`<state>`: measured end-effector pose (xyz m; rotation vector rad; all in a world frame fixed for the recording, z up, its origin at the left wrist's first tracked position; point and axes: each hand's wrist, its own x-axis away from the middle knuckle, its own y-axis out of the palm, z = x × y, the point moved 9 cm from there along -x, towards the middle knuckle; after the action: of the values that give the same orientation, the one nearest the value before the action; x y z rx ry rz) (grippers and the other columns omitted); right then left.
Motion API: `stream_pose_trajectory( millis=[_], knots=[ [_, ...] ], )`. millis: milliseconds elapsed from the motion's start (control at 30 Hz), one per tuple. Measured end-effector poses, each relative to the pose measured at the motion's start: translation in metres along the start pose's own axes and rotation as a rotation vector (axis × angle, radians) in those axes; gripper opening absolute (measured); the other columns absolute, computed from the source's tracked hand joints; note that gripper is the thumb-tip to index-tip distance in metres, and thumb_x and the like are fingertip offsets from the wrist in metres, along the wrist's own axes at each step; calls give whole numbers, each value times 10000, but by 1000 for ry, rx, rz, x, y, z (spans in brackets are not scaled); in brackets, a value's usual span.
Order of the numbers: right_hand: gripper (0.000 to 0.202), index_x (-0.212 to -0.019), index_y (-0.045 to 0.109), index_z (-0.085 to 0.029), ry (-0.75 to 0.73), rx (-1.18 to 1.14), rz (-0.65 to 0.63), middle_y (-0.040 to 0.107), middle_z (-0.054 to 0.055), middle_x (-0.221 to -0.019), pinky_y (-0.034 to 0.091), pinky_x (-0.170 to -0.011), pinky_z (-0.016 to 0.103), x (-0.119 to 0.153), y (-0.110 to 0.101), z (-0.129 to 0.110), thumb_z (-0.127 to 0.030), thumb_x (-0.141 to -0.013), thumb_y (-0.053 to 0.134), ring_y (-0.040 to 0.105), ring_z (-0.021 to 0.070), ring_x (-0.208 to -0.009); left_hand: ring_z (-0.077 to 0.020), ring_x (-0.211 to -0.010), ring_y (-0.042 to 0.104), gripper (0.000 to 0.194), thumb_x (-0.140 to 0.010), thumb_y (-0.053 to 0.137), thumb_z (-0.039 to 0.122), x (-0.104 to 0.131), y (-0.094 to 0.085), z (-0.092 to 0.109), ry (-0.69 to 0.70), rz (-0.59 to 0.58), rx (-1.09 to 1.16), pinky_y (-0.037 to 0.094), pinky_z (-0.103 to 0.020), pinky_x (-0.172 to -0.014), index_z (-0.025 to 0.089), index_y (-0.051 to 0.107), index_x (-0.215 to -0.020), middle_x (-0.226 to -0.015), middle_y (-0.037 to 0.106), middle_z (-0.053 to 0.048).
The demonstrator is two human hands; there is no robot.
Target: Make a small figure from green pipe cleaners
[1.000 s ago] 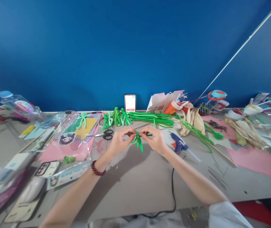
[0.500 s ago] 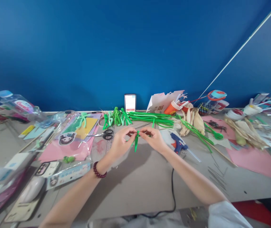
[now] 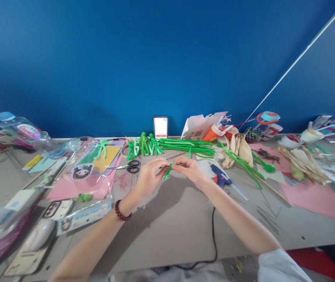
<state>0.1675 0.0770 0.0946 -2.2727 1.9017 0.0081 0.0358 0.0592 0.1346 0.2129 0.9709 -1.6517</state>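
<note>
Green pipe-cleaner piece (image 3: 167, 174) hangs below both hands' pinching fingertips (image 3: 173, 167).

The only view looks forward and down from the person's head, near the table (image 3: 179, 227) across the lower half. It faces a blue wall (image 3: 167, 66) above.

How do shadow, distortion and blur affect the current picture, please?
Head view: soft shadow crosses the table beside the left forearm; head view: the bottle near the left edge looks stretched; head view: the green piece between left hand and right hand lacks crisp detail.
</note>
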Motion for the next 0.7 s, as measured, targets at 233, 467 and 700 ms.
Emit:
stream_pose_trajectory(
  millis=[233, 467, 700],
  knots=[
    [138, -695, 643, -176, -23, 34, -8, 584, 21, -845, 423, -593, 244, 0, 1, 0, -311, -694, 672, 535, 116, -687, -159, -765, 614, 110, -862, 513, 212, 1, -2, 12, 125, -2, -130, 472, -272, -710, 201, 619, -833, -816, 664, -51],
    [135, -704, 647, -186, -80, 74, 2, 576, 33, -871, 414, -689, 279, 2, 2, -5, -320, -718, 657, 536, 140, -768, -160, -763, 617, 136, -861, 475, 123, 6, 1, 29, 308, -28, -407, 429, -271, -666, 183, 596, -845, -842, 686, -46],
    [156, -710, 668, -196, -16, -49, -1, 579, 23, -863, 392, -737, 297, -2, 0, 3, -348, -681, 687, 522, 153, -798, -164, -840, 621, 125, -868, 489, 181, 2, -5, 18, 182, 23, -229, 471, -282, -756, 194, 611, -885, -882, 675, -63]
  ],
)
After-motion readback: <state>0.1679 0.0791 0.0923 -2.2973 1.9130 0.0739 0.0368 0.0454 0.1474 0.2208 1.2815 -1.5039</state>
